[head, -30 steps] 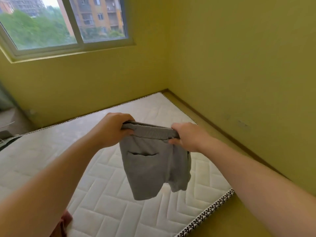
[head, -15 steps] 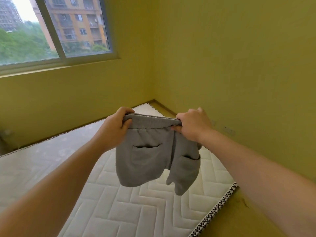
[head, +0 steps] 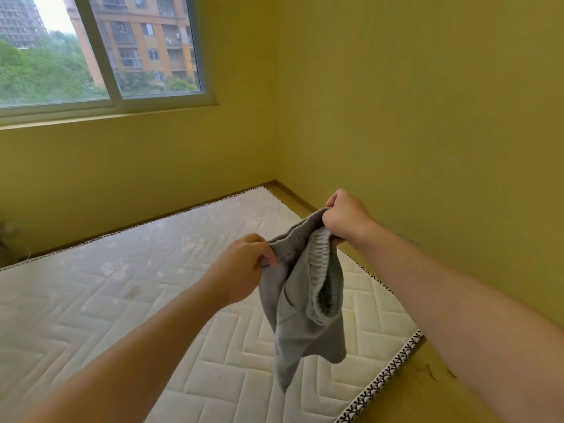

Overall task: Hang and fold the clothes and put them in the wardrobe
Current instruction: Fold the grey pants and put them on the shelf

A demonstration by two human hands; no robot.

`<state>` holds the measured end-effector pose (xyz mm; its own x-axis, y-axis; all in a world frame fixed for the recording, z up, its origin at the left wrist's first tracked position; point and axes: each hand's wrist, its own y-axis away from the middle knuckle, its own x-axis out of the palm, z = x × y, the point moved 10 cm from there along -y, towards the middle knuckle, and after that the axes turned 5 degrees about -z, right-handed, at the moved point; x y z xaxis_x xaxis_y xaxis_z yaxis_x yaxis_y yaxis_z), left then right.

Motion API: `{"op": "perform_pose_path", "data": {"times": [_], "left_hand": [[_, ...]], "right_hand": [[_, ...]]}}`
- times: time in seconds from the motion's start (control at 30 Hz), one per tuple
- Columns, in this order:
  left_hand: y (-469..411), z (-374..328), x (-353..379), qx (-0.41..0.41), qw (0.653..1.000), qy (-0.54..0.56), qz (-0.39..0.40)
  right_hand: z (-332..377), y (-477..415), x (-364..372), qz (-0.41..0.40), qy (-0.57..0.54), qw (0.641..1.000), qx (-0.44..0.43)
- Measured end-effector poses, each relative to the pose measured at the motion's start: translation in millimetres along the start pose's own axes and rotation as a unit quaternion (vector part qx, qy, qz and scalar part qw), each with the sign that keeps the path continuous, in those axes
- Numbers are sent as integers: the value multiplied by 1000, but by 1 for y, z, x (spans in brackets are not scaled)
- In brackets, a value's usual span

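Hands: left hand [head: 241, 270] and right hand [head: 348, 218] are both raised in front of the person, each gripping one end of the waistband [head: 317, 257] of a pair of grey shorts [head: 302, 325].
Left hand: fingers curled, thumb and fingers pinching the near end of the waistband; it sits lower and closer to the camera.
Right hand: fist closed round the far end of the waistband; it sits higher and nearer the right wall.
Waistband: slants upward from the left hand to the right hand; the opening gapes toward the camera and shows a paler ribbed inner face.
Grey shorts: held in the air above the mattress [head: 122, 315] and not touching it; the fabric hangs limp below the hands, bunched lengthwise, with a pocket slit visible on the near side and one leg tapering to the lowest point.
Mattress: white, quilted in a zigzag pattern, with black-and-white patterned trim [head: 381, 380] along its right edge; its far corner lies in the corner of the room.
Walls [head: 396, 117]: yellow, meeting behind the mattress.
Window [head: 100, 56]: upper left, with a pale frame; trees and apartment blocks are visible outside.
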<state>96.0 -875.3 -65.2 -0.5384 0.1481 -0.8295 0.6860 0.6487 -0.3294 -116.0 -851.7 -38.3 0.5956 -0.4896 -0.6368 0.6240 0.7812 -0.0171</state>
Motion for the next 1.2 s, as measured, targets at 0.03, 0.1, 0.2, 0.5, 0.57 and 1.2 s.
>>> {"op": "perform_pose_path", "data": {"times": [0.03, 0.1, 0.2, 0.5, 0.57, 1.2], "left_hand": [[2, -4, 3, -15, 1000, 25, -7], [10, -13, 10, -44, 996, 70, -19], [22, -41, 24, -29, 999, 24, -35], [13, -45, 55, -108, 988, -73, -85], [8, -37, 52, -86, 992, -54, -69], [-16, 19, -8, -21, 999, -35, 32]], "right_hand": [[0, 0, -1, -7, -6, 1000, 6], [-3, -1, -3, -27, -29, 999, 27], [-7, -3, -3, -47, -92, 992, 75], [-18, 7, 8, -42, -242, 957, 151], [-25, 11, 5, -38, -229, 960, 155], [-8, 41, 9, 117, 106, 987, -38]]}}
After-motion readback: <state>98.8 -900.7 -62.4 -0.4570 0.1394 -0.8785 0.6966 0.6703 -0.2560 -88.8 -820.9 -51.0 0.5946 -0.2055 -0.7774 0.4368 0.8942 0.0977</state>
